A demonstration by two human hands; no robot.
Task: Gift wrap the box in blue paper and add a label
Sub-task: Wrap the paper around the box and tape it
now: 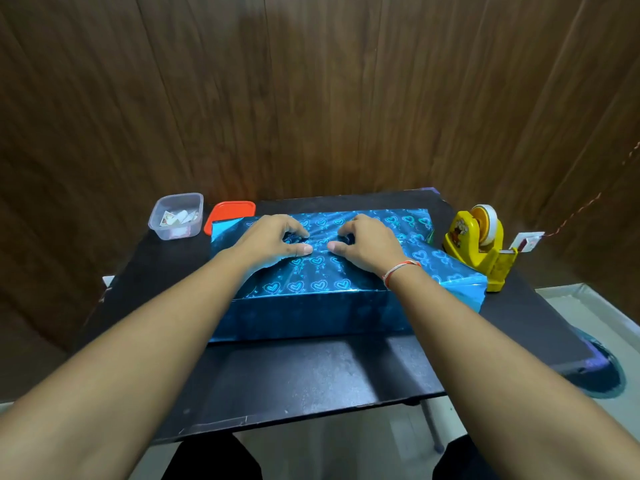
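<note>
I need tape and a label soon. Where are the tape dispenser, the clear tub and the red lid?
tape dispenser (464, 241): head view, yellow body.
clear tub (166, 233): head view, front wall.
red lid (231, 208): head view, top face.

No text, brand or number can be read; the yellow plastic tape dispenser bears only a small cartoon sticker, its lettering illegible.

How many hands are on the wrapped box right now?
2. The left hand and the right hand both rest on top of the blue-wrapped box, near its middle, thumbs nearly meeting.
</note>
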